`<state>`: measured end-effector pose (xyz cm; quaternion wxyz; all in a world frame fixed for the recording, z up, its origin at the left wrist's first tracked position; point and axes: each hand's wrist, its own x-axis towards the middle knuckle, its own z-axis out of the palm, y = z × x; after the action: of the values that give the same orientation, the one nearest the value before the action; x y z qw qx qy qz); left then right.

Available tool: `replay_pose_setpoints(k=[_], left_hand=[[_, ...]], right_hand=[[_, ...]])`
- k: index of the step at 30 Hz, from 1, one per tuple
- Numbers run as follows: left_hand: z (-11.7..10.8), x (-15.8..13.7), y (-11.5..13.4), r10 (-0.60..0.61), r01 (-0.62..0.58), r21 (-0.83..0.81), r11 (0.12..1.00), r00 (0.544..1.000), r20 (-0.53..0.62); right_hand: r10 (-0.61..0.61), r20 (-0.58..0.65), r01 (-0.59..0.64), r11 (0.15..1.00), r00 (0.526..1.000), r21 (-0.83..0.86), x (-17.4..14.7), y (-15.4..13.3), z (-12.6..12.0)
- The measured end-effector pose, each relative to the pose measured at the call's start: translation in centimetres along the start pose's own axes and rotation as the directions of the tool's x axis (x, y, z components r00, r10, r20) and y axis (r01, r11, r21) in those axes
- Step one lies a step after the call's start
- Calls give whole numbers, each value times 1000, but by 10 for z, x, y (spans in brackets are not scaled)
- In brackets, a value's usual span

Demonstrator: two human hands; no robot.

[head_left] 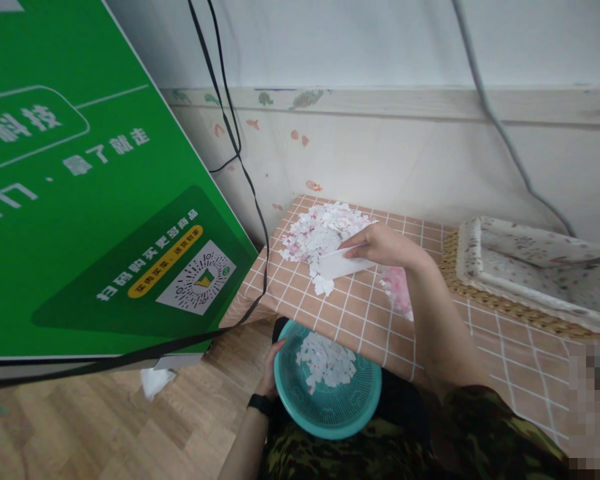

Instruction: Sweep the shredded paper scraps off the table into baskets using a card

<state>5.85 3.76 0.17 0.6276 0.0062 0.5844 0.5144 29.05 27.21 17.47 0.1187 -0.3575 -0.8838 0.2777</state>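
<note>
My right hand (381, 245) pinches a flat white card (347, 263), which rests against a heap of torn paper scraps (313, 230) on the table. The scraps are white with some pink among them. Below the table's front edge, my left hand (271, 370) grips the left rim of a round teal plastic basket (347, 425); its fingers are partly hidden beneath the rim. Inside the basket lie more white paper scraps (327, 360). A pinkish pile of paper (399, 290) sits under my right forearm, which covers part of it.
A brown checked cloth covers the table (365, 313). At the right stands a cloth-lined wicker basket (510, 273). On the left looms a large green panel (80, 220), with black cables (253, 183) hanging before it. White litter (156, 382) lies on the wooden floor.
</note>
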Motion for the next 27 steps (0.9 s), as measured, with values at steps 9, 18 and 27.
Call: replay_pose_setpoints(k=[9, 18, 27], left_hand=[[-5, 1, -1, 8, -9, -25, 1000, 999, -33], [-18, 9, -10, -20, 22, -77, 997, 1000, 19], [-37, 14, -23, -68, 90, -157, 984, 987, 145]], right_hand=[[-23, 75, 21, 999, 997, 35, -7, -9, -7], [32, -95, -31, 999, 995, 8, -49, -16, 13], [177, -511, -238, 970, 841, -57, -113, -23, 69]])
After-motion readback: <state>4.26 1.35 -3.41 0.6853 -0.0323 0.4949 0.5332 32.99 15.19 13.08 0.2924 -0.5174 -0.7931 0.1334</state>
